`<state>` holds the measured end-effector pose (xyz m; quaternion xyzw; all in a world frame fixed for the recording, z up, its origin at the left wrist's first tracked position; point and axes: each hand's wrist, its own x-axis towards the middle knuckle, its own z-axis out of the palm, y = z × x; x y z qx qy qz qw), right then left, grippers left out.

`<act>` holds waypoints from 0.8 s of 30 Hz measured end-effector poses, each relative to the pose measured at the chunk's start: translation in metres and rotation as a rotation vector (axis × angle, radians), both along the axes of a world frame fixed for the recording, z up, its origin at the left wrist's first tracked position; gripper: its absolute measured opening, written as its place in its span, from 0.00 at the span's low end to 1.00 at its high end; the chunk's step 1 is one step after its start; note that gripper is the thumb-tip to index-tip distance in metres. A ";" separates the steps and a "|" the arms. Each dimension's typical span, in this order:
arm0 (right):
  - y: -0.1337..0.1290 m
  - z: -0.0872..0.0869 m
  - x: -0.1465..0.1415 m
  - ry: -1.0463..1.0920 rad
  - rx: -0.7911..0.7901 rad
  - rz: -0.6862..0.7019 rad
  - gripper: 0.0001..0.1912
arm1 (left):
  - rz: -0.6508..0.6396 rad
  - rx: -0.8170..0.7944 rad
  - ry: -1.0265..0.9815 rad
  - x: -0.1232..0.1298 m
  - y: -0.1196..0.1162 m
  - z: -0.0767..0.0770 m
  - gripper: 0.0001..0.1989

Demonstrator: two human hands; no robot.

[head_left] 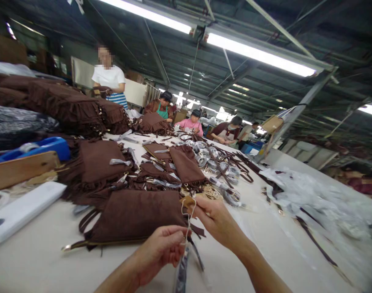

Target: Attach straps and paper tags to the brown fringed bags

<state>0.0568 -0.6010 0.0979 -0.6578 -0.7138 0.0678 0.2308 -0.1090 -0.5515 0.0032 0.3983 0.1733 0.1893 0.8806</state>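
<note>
A brown fringed bag (137, 213) lies flat on the pale table (112, 268), its zipper edge toward me. At the bag's right end my right hand (208, 215) pinches a small tan tag (188, 202) with a cream string (188, 221) hanging from it. Lower and to the left, my left hand (166, 246) has its fingers closed on the string. A dark strap in clear plastic (182, 270) hangs or lies just below my left hand; which of the two I cannot tell.
Brown bags (100, 160) are piled behind and left. Plastic-wrapped straps (224, 167) lie beyond my right hand, clear plastic bags (314, 199) at the right. A blue tape dispenser (53, 147) and white box (27, 211) stand left. Several people work farther back.
</note>
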 end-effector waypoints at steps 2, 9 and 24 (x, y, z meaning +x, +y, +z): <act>0.002 -0.003 -0.001 0.003 0.012 0.022 0.16 | -0.002 0.102 0.083 0.002 -0.002 0.003 0.27; -0.005 -0.003 0.017 -0.202 -0.007 -0.051 0.12 | 0.026 0.399 0.253 -0.019 0.007 -0.001 0.16; -0.085 -0.061 0.005 0.527 -0.222 -0.122 0.22 | 0.041 1.157 0.473 -0.020 0.005 0.025 0.07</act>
